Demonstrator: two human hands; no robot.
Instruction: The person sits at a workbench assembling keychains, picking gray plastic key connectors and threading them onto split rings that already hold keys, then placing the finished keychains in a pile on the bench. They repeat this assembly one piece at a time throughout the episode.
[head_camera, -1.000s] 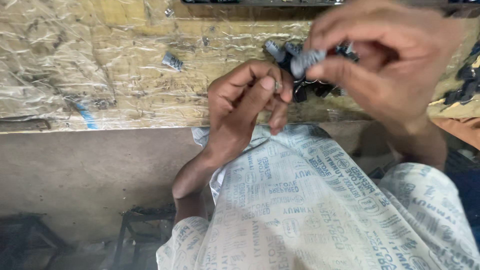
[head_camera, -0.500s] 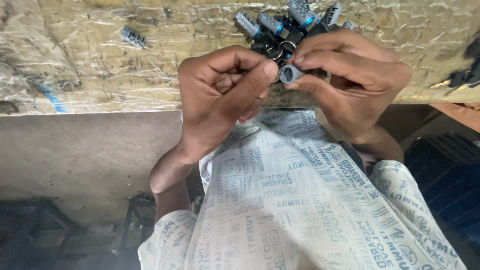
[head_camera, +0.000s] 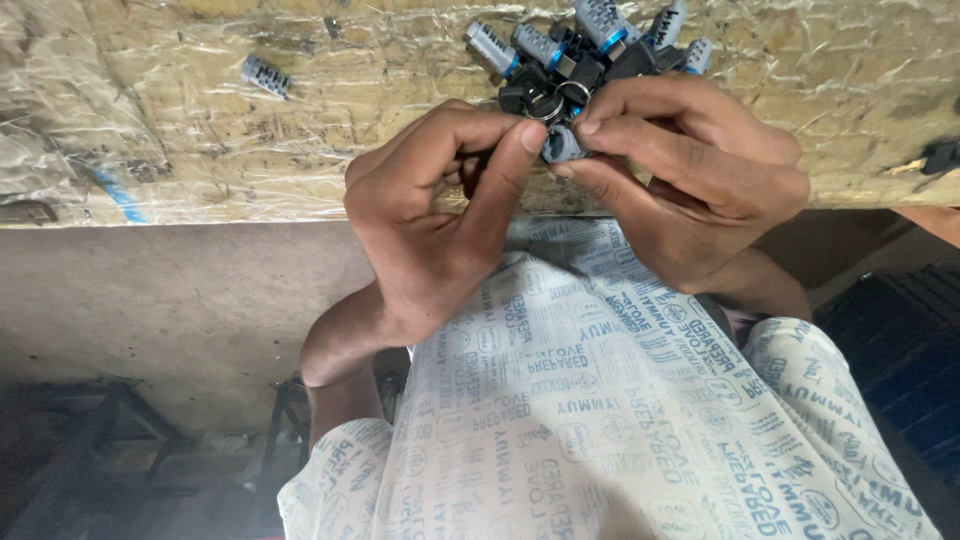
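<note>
My right hand (head_camera: 690, 180) pinches a small grey cylindrical part (head_camera: 562, 145) between thumb and fingers, just above my lap. My left hand (head_camera: 440, 215) meets it from the left, its thumb and forefinger closed on the same part's end, with a small metal ring (head_camera: 547, 108) right above the fingertips. Behind the hands a pile of several grey, black and blue parts (head_camera: 585, 50) lies on the plastic-wrapped workbench (head_camera: 200, 140).
One loose grey ribbed part (head_camera: 265, 75) lies on the bench at the upper left. A blue streak (head_camera: 120, 195) marks the bench's front edge. A black piece (head_camera: 940, 155) sits at the far right. A dark metal stand (head_camera: 110, 440) is on the floor below.
Both hands have drawn closer together and lower over the lap, now joined on the grey part. The view has shifted so the pile sits higher.
</note>
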